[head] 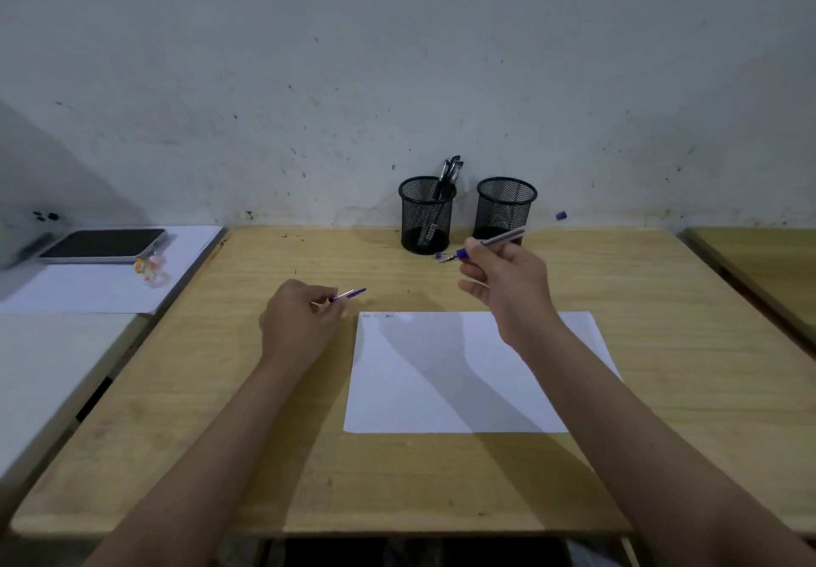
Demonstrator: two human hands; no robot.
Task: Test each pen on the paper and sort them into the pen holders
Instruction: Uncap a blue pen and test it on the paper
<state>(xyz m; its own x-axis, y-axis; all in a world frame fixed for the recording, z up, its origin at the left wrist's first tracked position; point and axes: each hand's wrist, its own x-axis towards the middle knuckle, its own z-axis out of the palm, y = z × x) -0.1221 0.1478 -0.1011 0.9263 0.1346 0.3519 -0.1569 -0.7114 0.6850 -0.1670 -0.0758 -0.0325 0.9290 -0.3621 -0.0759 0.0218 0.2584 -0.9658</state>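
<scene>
Two hands over the tabletop [221, 412], each with something blue in it. Right hand [503, 284] is raised, fingers curled round a pen [490, 243]: grey barrel, blue grip, tip pointing to 9 o'clock, back end up toward 2 o'clock, crossing in front of the right holder [505, 208]. Left hand [300, 319] sits low at 9 o'clock of the paper [441, 398], pinching a thin blue piece [349, 294] that sticks out toward 2 o'clock; too blurred to say if it's a cap or a refill.

Paper lies flat mid-tabletop, under the right forearm, with faint scribbles in its 11 o'clock corner. Both mesh holders stand at 12 o'clock against the wall [397, 58], near each other, not touching. Left holder [426, 215] has a few dark pens [450, 173] leaning out toward 1 o'clock. Right holder: contents unclear through the mesh.

Small blue bit [439, 255] on the tabletop by the left holder's base, near the pen tip. Another blue bit [561, 215] at 3 o'clock of the right holder, by the wall.

Far left, on a white sheet [88, 288]: a phone [103, 245], screen dark, with a small colourful charm [148, 267] beside it.
</scene>
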